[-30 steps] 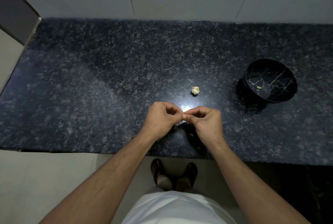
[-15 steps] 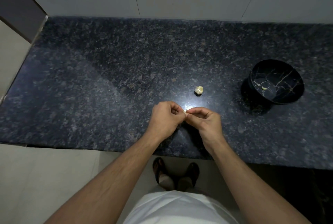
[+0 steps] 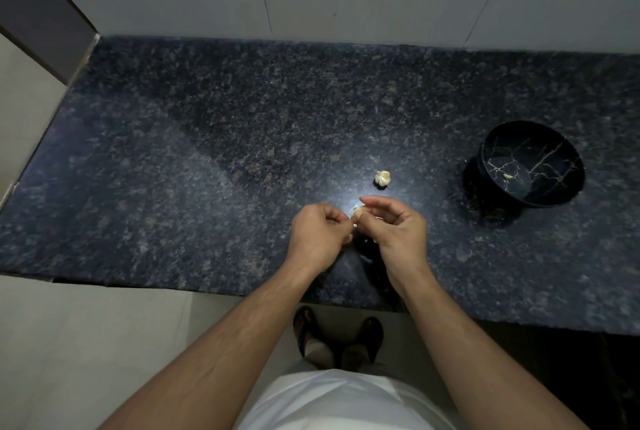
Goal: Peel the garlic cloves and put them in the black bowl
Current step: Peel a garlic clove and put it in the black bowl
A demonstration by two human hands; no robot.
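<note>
Over the dark granite counter [image 3: 173, 159], the black bowl [image 3: 531, 163] sat well off to the right, nearer the person's right hand [image 3: 394, 228]. That hand and the left hand [image 3: 320, 230] met knuckle to knuckle, both pinching 1 garlic clove [image 3: 357, 212]; the garlic bulb [image 3: 382, 178] lay just beyond.

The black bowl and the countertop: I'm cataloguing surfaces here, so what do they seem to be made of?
The black bowl looks like glazed ceramic or perhaps melamine: glossy black with thin gold vein lines like marble. The countertop looks like polished granite: dark with lighter speckles and a bright reflected glare near the hands.
</note>
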